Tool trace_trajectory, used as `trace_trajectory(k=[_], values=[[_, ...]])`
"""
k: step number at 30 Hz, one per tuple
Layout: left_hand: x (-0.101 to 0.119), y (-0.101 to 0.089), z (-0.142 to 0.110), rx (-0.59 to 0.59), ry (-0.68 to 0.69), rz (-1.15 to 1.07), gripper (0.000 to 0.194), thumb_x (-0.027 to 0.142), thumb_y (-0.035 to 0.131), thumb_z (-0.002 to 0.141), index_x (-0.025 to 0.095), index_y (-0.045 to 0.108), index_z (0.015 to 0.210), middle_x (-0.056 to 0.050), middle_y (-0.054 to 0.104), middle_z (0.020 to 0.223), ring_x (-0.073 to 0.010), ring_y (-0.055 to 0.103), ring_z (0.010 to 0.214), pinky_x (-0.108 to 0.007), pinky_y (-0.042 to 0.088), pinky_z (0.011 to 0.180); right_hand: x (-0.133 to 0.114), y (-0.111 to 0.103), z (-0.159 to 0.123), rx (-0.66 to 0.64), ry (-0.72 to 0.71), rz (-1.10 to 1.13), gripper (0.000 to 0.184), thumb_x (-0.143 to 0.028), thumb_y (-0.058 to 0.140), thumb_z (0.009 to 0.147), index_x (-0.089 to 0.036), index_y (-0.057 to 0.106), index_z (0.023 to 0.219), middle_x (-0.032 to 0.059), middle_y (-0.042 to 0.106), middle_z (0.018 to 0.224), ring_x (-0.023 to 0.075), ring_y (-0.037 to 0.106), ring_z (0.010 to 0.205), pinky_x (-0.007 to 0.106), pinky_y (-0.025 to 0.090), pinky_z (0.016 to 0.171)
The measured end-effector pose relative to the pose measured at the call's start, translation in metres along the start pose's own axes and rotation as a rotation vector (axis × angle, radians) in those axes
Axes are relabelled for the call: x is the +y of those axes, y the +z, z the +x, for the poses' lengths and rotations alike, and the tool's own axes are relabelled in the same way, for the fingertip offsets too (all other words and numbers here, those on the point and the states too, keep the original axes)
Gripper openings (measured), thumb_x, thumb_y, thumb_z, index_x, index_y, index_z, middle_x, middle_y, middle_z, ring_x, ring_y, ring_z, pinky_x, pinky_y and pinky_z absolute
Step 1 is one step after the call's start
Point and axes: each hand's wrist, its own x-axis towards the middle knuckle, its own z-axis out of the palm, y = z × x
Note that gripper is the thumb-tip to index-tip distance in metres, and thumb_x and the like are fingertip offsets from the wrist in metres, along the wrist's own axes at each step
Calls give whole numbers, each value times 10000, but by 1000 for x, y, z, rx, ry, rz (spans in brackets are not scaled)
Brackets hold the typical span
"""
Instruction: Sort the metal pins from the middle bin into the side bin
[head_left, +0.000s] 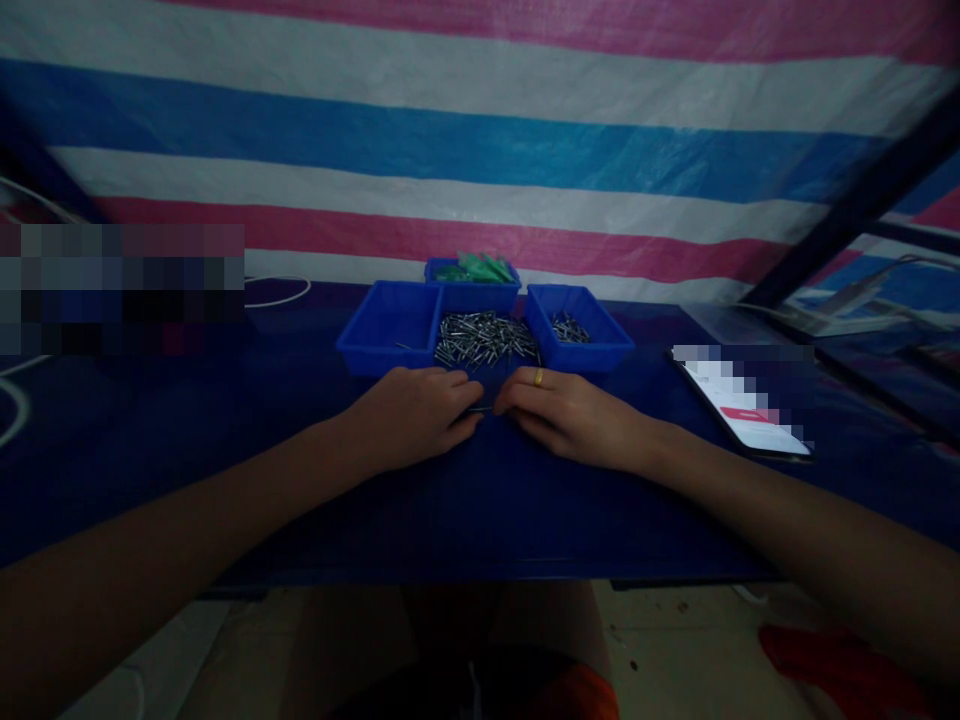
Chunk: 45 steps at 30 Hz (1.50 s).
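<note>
My left hand [416, 412] and my right hand [566, 412] rest on the dark blue table [480, 510], fingertips almost meeting. Between them they pinch a thin metal pin [480, 409] lying level just above the table. My right hand wears a gold ring. Just beyond the fingers lies a loose heap of metal pins [487, 338] on the table. A blue tray [390, 328] at the left holds very little; a blue tray [579, 330] at the right holds a few pins. Behind them a third blue tray [472, 283] holds green pieces.
A phone [742, 405] with a lit screen lies on the table to the right. White cables [277, 292] trail at the left and far right. A striped pink, white and blue tarp hangs behind. A dark frame bar slants at the right.
</note>
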Motion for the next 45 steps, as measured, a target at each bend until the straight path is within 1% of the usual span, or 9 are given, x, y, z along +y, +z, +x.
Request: trace_trajectory(k=[5, 11, 16, 19, 22, 26, 34, 45], values=[[-2, 1, 0, 3, 33, 0, 161, 285, 445, 872, 190, 557, 807, 10, 597, 767, -159, 602, 735, -253, 330, 529, -3, -2, 0, 16, -41, -25, 241, -69, 385, 854, -145, 551, 1012, 79, 577, 967, 146, 546, 878, 292, 479, 785], [-2, 2, -1, 36, 58, -5, 184, 282, 433, 879, 187, 564, 792, 10, 600, 749, -149, 596, 705, -249, 329, 530, -3, -2, 0, -21, -21, -55, 231, -89, 393, 864, -134, 553, 1025, 89, 576, 1000, 156, 545, 908, 302, 473, 811], [0, 1, 1, 20, 43, 1, 220, 275, 399, 895, 183, 579, 807, 3, 618, 760, -149, 602, 712, -247, 336, 535, -2, -1, 1, -44, 67, -104, 197, -165, 412, 884, -130, 552, 1018, 94, 574, 1007, 168, 549, 903, 315, 469, 801], [1, 1, 1, 20, 20, 4, 252, 288, 373, 909, 182, 576, 802, 2, 623, 763, -159, 608, 718, -256, 346, 543, -1, -1, 1, -64, 142, -125, 172, -202, 428, 885, -141, 544, 995, 77, 582, 940, 166, 554, 854, 314, 464, 775], [1, 0, 1, 23, 11, 7, 268, 295, 365, 914, 180, 573, 791, 2, 619, 748, -165, 609, 714, -261, 346, 541, -1, -2, 1, -93, 179, -134, 156, -225, 441, 883, -145, 541, 971, 62, 582, 877, 164, 553, 813, 306, 459, 750], [0, 0, 0, 29, -7, 1, 274, 298, 370, 913, 183, 571, 767, 7, 616, 736, -166, 610, 709, -260, 331, 526, -1, -3, 1, -130, 164, -142, 178, -245, 442, 889, -136, 563, 961, 67, 587, 869, 169, 552, 814, 307, 452, 751], [0, 0, 0, 47, 12, -13, 275, 297, 373, 908, 179, 573, 760, 7, 614, 729, -146, 603, 695, -258, 325, 535, -2, -3, 1, -149, 143, -145, 195, -239, 436, 897, -136, 578, 981, 78, 598, 886, 169, 552, 840, 307, 443, 768], [0, -1, 0, 45, 27, -9, 255, 282, 392, 894, 177, 591, 774, -1, 626, 741, -146, 602, 698, -252, 333, 540, -3, -1, 1, -130, 112, -139, 219, -248, 413, 907, -126, 579, 981, 78, 597, 907, 165, 553, 836, 306, 452, 761]])
